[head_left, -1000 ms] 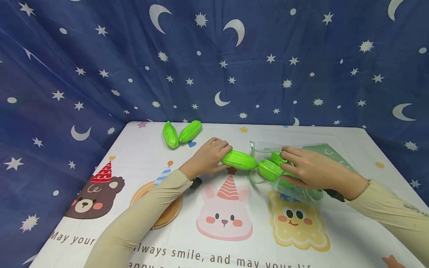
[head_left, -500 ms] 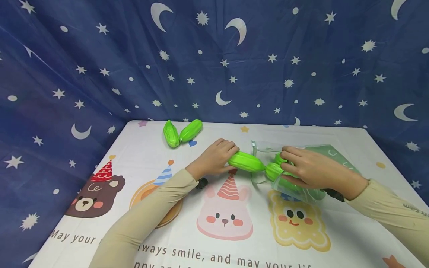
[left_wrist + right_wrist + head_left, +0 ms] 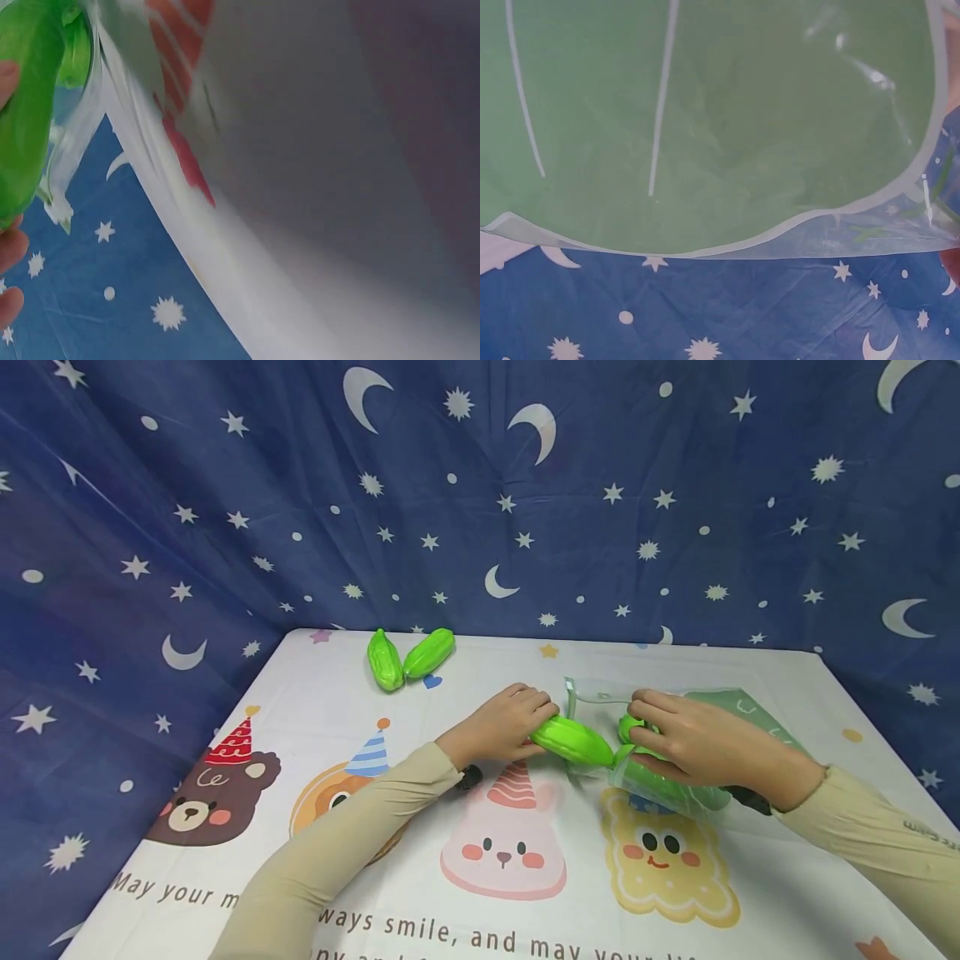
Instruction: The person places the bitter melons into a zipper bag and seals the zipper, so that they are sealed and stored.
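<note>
My left hand (image 3: 510,722) grips a bright green, ridged toy vegetable (image 3: 576,741) by its left part. Its tapered far end is at the mouth of a clear plastic bag (image 3: 600,689). My right hand (image 3: 693,735) pinches the bag's upper layer near the mouth, holding it raised. Inside lie more green vegetables (image 3: 632,728), partly hidden behind the right fingers. In the left wrist view, the held vegetable (image 3: 26,112) is at the left edge with some fingertips (image 3: 9,251). The bag's green printed panel (image 3: 720,112) fills much of the right wrist view.
Two similar green vegetables, one left (image 3: 386,662) and one right (image 3: 430,653), lie at the table's back left. A white printed tablecloth (image 3: 585,927) covers the table. Behind hangs a dark blue curtain (image 3: 420,460) with moons and stars.
My left hand has moved right with its vegetable, bringing it to the bag's mouth. The vegetable ahead of it has slid deeper into the bag. My right hand has stayed put.
</note>
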Tool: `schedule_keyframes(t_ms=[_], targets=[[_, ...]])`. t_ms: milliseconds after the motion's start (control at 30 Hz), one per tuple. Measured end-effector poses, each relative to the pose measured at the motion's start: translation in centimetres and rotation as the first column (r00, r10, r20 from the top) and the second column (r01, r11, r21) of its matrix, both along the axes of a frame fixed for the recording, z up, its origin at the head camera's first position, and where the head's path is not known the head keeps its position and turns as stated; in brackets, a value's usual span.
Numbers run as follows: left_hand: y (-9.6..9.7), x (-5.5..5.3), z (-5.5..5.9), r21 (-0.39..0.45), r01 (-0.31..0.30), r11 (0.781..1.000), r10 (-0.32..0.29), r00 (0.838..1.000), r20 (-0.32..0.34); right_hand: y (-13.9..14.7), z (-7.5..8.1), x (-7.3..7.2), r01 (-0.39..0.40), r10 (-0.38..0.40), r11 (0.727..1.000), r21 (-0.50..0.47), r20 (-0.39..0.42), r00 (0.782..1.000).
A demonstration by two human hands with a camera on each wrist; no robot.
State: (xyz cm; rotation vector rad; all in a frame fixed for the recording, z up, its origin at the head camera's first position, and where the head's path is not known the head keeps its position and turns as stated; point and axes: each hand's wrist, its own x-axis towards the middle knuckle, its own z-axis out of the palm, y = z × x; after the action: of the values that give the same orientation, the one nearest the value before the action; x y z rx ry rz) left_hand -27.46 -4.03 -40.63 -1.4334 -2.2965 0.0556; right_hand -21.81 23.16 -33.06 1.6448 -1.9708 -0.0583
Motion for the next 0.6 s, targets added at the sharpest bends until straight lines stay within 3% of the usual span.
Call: schedule_keyframes(t_ms=[267, 400, 600], targets=[[1.8, 0.4, -0.2, -0.055, 0.026, 0.998, -0.028, 0.999, -0.026, 0.0, 0.0, 0.1, 0.006, -0.006, 1.0, 0.001, -0.003, 1.0], [2.3, 0.4, -0.2, -0.088, -0.032, 0.996, 0.026, 0.998, -0.065, 0.1, 0.1, 0.2, 0.014, -0.014, 1.0, 0.004, -0.006, 1.0], [2.7, 0.1, -0.3, -0.074, -0.163, 0.984, 0.155, 0.983, -0.099, 0.3, 0.1, 0.2, 0.024, -0.024, 1.0, 0.005, -0.008, 1.0]])
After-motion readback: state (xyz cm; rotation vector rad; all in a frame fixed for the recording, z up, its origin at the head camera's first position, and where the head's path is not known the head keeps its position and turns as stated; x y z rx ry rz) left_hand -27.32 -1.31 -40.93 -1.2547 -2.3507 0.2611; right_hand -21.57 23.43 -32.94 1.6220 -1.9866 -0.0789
